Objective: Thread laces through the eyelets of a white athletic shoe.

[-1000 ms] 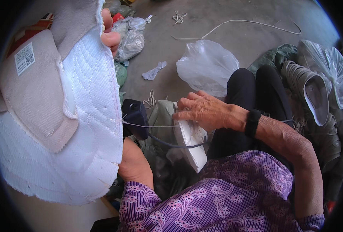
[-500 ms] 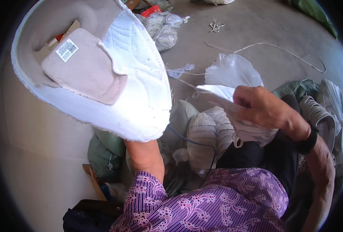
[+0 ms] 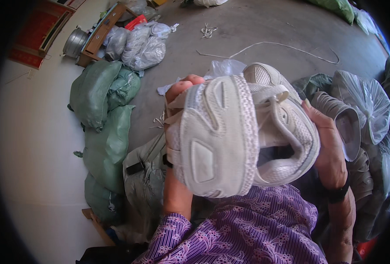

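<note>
Two off-white shoe uppers are held up side by side in front of my chest, close to the camera. My left hand (image 3: 182,92) is closed round the far left side of the left shoe upper (image 3: 212,136); most of its fingers are hidden behind it. That upper shows its stitched side panels and a knitted-looking edge. My right hand (image 3: 329,143) grips the outer side of the right shoe upper (image 3: 307,141), thumb along its edge. Its ankle opening and a pull loop face me. The two uppers touch or overlap in the middle.
Green sacks (image 3: 104,141) line the wall at left. Clear bags (image 3: 144,48) lie by a wooden drawer unit (image 3: 107,31) with a metal pot (image 3: 75,43). Nested uppers (image 3: 331,105) and a plastic bag (image 3: 364,101) sit at right. A cord (image 3: 287,45) trails across the floor.
The upper in my left hand has come down and right and turned its side to me. My right hand has lifted its upper beside it. The view has shifted, showing more of the left wall.
</note>
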